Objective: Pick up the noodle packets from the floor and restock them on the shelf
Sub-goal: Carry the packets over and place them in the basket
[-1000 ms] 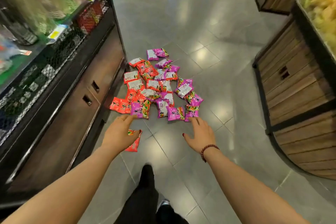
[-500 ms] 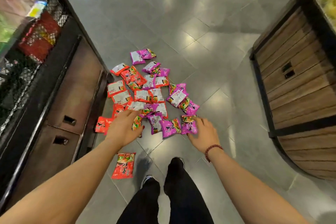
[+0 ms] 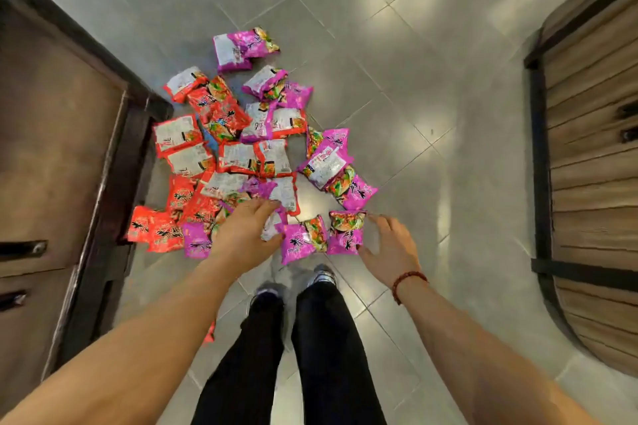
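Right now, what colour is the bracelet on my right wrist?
The bracelet is dark red beads; head view.

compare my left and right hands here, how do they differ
The left hand lies on the pile of noodle packets, fingers curled round a pale-backed packet. The right hand is at the pile's edge, fingers spread beside a purple packet. The right wrist wears a bead bracelet, while the left wrist is bare. Both hands are stretched down toward the floor.
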`<state>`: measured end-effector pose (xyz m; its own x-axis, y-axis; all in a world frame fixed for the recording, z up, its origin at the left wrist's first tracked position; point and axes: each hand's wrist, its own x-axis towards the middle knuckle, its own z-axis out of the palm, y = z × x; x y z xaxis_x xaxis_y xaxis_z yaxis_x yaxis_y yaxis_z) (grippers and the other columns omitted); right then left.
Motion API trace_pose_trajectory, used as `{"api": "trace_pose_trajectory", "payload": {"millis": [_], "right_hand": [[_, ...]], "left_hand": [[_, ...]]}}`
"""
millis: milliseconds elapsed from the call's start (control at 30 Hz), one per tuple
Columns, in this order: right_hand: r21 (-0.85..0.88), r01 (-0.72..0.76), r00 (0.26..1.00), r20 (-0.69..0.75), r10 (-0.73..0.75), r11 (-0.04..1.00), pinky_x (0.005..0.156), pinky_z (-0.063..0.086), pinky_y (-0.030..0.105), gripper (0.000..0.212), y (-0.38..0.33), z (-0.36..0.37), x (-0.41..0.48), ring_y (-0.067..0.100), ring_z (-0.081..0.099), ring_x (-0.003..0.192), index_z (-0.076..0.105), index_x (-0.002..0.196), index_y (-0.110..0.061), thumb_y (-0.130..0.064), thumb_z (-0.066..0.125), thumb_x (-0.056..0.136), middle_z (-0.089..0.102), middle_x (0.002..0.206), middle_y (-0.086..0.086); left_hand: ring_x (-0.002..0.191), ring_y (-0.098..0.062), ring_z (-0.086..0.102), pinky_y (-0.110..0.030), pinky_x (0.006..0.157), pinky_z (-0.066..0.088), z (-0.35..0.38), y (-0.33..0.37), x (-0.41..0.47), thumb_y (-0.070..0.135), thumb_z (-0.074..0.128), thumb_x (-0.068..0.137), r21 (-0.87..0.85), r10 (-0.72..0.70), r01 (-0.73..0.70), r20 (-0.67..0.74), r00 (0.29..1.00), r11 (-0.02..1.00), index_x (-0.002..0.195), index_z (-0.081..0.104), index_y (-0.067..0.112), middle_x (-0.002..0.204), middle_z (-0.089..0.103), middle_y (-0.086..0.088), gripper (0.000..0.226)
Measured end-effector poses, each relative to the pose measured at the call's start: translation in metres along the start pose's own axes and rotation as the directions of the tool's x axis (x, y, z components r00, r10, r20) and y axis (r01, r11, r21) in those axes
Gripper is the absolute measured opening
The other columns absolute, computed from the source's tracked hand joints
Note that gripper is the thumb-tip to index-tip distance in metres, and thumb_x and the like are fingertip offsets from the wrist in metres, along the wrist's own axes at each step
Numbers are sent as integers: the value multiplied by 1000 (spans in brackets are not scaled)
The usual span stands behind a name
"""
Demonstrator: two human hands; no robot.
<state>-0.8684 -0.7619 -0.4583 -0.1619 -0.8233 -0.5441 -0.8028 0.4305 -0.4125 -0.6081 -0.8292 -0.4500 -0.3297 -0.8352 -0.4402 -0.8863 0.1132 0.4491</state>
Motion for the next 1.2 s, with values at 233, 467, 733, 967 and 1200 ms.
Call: {"api": "trace_pose_trajectory", "payload": {"millis": [233, 467, 733, 967, 1200], "right_hand": [[120, -117, 992, 60, 111, 986, 108, 36, 39, 57, 78, 96, 110, 26, 39, 130, 43, 139, -31, -34, 66, 87, 42, 140, 4], [156, -209, 972, 140, 187, 966, 112, 34, 46, 72, 155, 213, 199, 33, 31, 138, 35, 144, -38, -36, 72, 83, 25, 152, 11], [198, -235, 964, 175, 202, 952, 119, 21, 45, 100, 211, 316, 259, 38, 11, 146, 23, 148, -46, -35, 84, 70, -5, 160, 12], [325, -220, 975, 45, 218, 920, 114, 33, 46, 104, 216, 350, 271, 33, 32, 135, 27, 146, -47, -31, 89, 64, 24, 147, 9], [372, -198, 968, -71, 240, 907, 103, 42, 32, 85, 192, 337, 259, 30, 46, 119, 40, 142, -33, -15, 84, 71, 38, 129, 10]], "left_hand": [[139, -29, 33, -40, 111, 34, 130, -46, 106, 39, 73, 81, 2, 29, -30, 210, 977, 1000, 147, 41, 22, 150, 38, -11, 75], [145, -31, 21, -43, 115, 26, 256, -120, 186, 52, 72, 78, 183, 109, -193, 389, 915, 964, 153, 22, 36, 160, 20, -14, 91], [146, -35, 17, -44, 116, 24, 351, -177, 245, 57, 72, 77, 233, 140, -285, 492, 859, 930, 153, 16, 41, 160, 12, -21, 95], [137, -38, 35, -47, 102, 40, 388, -191, 240, 51, 63, 87, 336, 159, -355, 493, 855, 872, 152, 12, 48, 156, 25, -19, 82], [126, -36, 43, -42, 99, 43, 373, -180, 235, 31, 75, 82, 185, 118, -194, 357, 927, 963, 146, 37, 41, 141, 44, -17, 75]]}}
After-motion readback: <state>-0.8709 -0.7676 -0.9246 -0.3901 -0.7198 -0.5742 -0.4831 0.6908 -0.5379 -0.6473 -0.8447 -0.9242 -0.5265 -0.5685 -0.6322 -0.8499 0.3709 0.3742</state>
